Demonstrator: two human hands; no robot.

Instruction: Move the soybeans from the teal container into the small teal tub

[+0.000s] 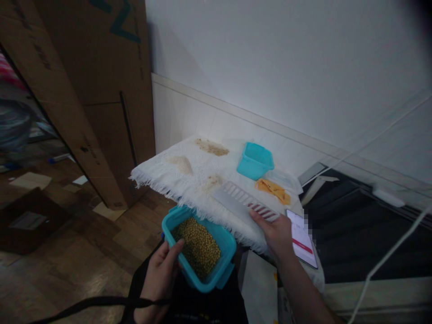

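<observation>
My left hand (pixel 162 270) grips the near rim of a teal plastic box (pixel 222 270) filled with yellowish beans (pixel 199 245), held just below the front edge of a white fringed cloth (pixel 189 180). My right hand (pixel 275 231) holds the end of a flat white slotted scraper (pixel 241 200) that lies on the cloth, angled toward the box. Small piles of grain lie on the cloth: a brownish one (pixel 212 147), a pale one (pixel 181 164) and a faint one (pixel 213 181).
An empty teal box (pixel 254 160) stands at the back of the cloth beside a clear lid (pixel 286 180) and an orange item (pixel 273 190). A lit phone (pixel 302 238) lies by my right hand. Tall cardboard boxes (pixel 101 90) stand left; white cables (pixel 388 256) cross a dark surface at right.
</observation>
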